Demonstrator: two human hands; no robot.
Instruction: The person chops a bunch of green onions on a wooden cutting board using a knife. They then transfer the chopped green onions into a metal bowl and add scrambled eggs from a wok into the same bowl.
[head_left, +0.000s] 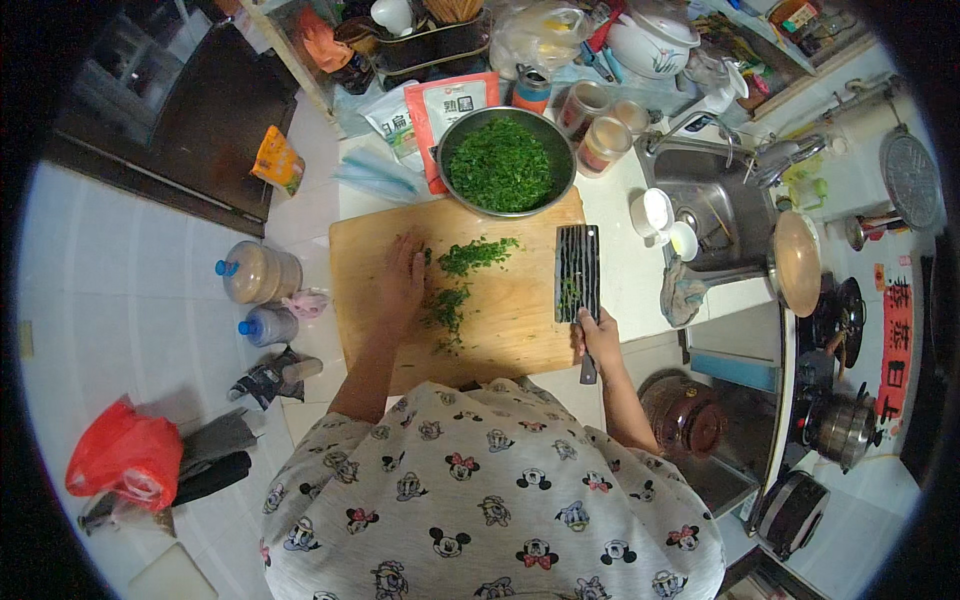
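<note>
A wooden chopping board (517, 330) lies on the counter with chopped green leaves (474, 255) in two loose heaps near its middle. My left hand (405, 274) rests at the left of the heaps, fingers near a few green bits; whether it holds anything cannot be told. In my right hand (598, 337) is the handle of a cleaver (577, 270), its dark striped blade lying flat over the board's right edge with green bits stuck on it. A metal bowl (564, 191) full of chopped greens stands at the board's far edge.
Food packets (491, 88), a blue-and-orange bottle (532, 90) and lidded jars (604, 142) stand behind the board. To the right are white cups (652, 211), a cloth (682, 292), a steel sink (694, 187) and a pan (796, 262). Water bottles (262, 274) stand at left.
</note>
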